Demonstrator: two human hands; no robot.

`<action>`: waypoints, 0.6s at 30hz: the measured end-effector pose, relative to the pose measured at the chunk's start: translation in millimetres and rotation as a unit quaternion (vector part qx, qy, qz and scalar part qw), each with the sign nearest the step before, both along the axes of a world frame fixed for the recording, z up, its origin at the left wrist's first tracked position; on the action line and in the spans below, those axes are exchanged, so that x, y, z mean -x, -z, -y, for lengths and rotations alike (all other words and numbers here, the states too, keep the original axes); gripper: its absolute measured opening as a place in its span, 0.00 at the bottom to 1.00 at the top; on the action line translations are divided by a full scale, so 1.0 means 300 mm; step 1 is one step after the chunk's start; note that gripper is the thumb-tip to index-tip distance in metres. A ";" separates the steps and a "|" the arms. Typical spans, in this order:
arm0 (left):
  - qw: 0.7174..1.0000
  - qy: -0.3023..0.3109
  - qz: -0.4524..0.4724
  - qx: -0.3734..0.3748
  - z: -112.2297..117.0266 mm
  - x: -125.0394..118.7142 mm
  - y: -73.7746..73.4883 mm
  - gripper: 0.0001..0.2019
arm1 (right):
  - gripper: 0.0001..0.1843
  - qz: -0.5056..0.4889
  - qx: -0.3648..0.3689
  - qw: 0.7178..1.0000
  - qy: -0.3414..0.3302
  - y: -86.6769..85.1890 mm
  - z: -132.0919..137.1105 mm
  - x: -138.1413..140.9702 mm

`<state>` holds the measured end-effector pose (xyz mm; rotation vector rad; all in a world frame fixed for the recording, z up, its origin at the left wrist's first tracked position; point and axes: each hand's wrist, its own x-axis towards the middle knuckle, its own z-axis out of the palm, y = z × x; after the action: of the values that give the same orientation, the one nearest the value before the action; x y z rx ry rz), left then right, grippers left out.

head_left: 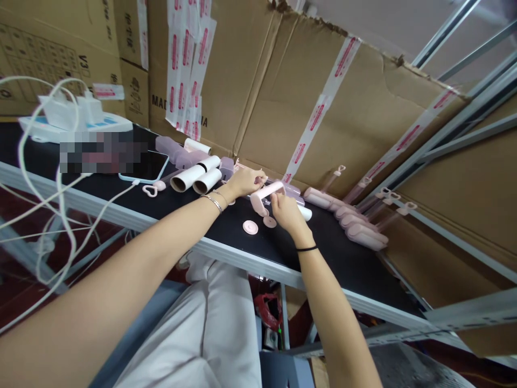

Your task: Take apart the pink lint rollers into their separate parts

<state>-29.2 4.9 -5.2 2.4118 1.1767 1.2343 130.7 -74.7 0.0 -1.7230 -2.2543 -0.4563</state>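
In the middle of the table my right hand is closed on a pale pink bracket-shaped plastic part, apparently a lint roller frame. Just behind its left end is my left hand, fingers drawn together; what they hold, if anything, is too small to make out. Two round pink caps lie in front of the frame, one a light disc and one darker, with a small central hole. A white roll shows partly beyond my right hand. Left of my left hand lie hollow white rolls.
Several pink lint rollers with loop-ended handles lie along the right. Lilac plastic covers, a heart-shaped pink handle, a charging phone and a power strip occupy the left. Cables hang over the front edge; a cardboard wall stands behind.
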 end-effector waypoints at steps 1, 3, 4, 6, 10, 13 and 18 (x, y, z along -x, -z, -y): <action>0.999 -0.022 -0.026 -0.034 -0.004 -0.004 0.005 0.10 | 0.22 0.006 0.002 1.000 -0.005 0.002 -0.007 -0.004; 0.992 -0.063 -0.076 -0.078 -0.014 -0.009 0.018 0.11 | 0.21 0.027 0.004 1.000 -0.010 0.009 -0.020 -0.014; 0.990 -0.077 -0.093 -0.079 -0.020 -0.008 0.024 0.11 | 0.20 0.038 0.006 0.999 -0.009 0.014 -0.025 -0.019; 0.986 -0.099 -0.115 -0.066 -0.033 -0.005 0.036 0.12 | 0.19 0.048 0.014 0.999 -0.002 0.024 -0.033 -0.027; 0.984 -0.123 -0.115 -0.057 -0.056 0.006 0.047 0.13 | 0.22 -0.014 0.027 0.998 0.046 0.035 -0.041 -0.038; 0.982 -0.127 -0.106 -0.089 -0.054 0.007 0.037 0.15 | 0.22 -0.069 0.038 0.994 0.074 0.036 -0.049 -0.045; 0.982 -0.026 -0.158 -0.096 0.000 -0.028 0.003 0.21 | 0.20 -0.110 0.045 0.992 0.037 0.039 -0.066 -0.050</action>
<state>-20.8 4.8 -5.9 2.8202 1.2587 1.0466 145.9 -55.0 -11.6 -1.8083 -2.0904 -0.1710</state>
